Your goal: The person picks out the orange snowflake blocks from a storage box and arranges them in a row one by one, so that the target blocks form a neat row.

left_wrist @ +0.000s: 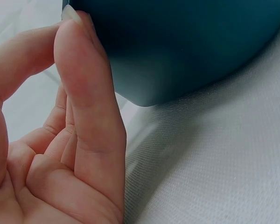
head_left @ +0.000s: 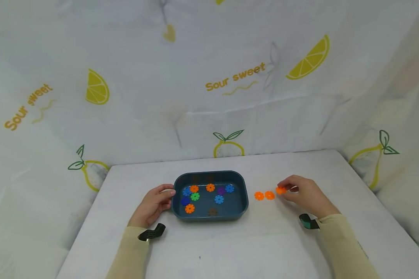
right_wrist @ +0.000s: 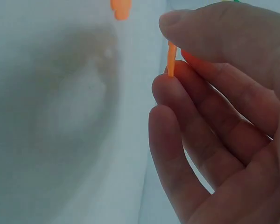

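An orange notched disc (head_left: 281, 190) is at the right end of a short row to the right of the tray, pinched between the thumb and fingers of the right hand (head_left: 305, 193). The right wrist view shows it edge-on, gripped across its flat faces, a hold that likely suits something so thin; whether it touches the counter I cannot tell. Just to its left, two orange discs (head_left: 259, 196) lie flat side by side, seemingly spaced so each can be handled singly.

Left of these stands the dark blue tray (head_left: 232, 209), its raised walls containing loose discs: orange, green, purple, brown and several blues, mostly in the left half and along the far side. At its left end, the left hand (head_left: 154, 203) pinches the rim between thumb and fingers, probably to steady it.

Everything rests on a white-covered counter (head_left: 202, 248), with a lemon-printed backdrop (head_left: 143, 128) beyond its far edge.
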`<state>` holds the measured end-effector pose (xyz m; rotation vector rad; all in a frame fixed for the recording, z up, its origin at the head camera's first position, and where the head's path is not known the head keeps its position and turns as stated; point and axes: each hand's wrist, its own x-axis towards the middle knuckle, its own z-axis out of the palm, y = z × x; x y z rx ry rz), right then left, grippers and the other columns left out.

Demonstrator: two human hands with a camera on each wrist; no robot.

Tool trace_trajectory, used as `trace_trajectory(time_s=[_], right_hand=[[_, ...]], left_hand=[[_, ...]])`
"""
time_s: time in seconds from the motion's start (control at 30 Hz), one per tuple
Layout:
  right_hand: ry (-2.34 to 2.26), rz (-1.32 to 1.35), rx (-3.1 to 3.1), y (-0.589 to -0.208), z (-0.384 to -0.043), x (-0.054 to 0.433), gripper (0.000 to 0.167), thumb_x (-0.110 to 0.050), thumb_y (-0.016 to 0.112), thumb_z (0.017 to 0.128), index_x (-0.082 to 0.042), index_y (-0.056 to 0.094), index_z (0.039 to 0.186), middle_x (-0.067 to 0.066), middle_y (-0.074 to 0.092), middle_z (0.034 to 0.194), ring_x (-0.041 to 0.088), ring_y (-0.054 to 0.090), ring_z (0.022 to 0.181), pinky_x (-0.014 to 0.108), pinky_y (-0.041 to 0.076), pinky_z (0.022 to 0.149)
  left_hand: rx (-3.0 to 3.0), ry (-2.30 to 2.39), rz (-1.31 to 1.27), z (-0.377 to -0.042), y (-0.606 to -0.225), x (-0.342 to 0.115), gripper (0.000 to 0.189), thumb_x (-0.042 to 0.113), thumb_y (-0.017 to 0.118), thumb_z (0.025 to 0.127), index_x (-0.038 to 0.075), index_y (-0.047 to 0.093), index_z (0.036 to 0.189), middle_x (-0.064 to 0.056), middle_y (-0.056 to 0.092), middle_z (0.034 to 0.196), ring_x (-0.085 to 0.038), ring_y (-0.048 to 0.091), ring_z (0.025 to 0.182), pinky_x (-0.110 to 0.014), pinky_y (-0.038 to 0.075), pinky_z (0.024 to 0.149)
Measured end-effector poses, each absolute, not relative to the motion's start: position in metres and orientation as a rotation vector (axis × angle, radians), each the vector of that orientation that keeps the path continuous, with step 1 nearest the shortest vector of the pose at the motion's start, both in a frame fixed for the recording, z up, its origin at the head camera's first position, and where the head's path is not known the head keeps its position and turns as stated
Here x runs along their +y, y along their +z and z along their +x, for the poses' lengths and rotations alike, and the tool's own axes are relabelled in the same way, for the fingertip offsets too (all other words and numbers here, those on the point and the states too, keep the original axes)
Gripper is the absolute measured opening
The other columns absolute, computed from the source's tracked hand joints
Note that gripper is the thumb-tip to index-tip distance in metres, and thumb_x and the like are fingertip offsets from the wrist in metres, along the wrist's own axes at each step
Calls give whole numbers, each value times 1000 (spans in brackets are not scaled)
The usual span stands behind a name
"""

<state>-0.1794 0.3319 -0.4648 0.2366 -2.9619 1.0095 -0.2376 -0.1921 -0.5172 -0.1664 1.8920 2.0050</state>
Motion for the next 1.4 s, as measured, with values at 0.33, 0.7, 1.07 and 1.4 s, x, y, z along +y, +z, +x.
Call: trace_trajectory(time_s=[0.33, 0.7, 1.07, 1.4], right_hand=[[984, 198, -3002, -475, -180, 331, 21, -17, 81, 95, -18, 78, 116, 0, 75, 113, 20, 67, 105, 40, 58, 93], [999, 173, -3031, -478, -180, 328, 21, -17, 81, 95, -18, 78, 117, 0, 74, 110, 21, 66, 103, 44, 56, 93], [1018, 154, -3044, -482, -183, 328, 20, -20, 81, 96, -21, 78, 116, -1, 73, 108, 21, 64, 102, 42, 55, 92], [984, 156, -3039, -482, -183, 328, 19, -18, 81, 96, -22, 78, 114, -2, 72, 106, 21, 64, 101, 42, 55, 91]], left_hand=[[1888, 2000, -124, -238, -516, -193, 54, 27, 79, 100, 3, 56, 142, 2, 69, 90, -11, 59, 71, -20, 57, 68], [1874, 2007, -130, -238, -516, -193, 51, 25, 78, 101, 3, 57, 141, 3, 69, 91, -10, 58, 70, -20, 57, 68], [1868, 2010, -150, -237, -518, -195, 51, 25, 79, 101, 3, 57, 142, 3, 69, 90, -11, 59, 71, -21, 56, 68], [1868, 2008, -143, -237, -516, -193, 52, 25, 78, 101, 3, 56, 143, 2, 69, 91, -11, 59, 71, -21, 57, 68]])
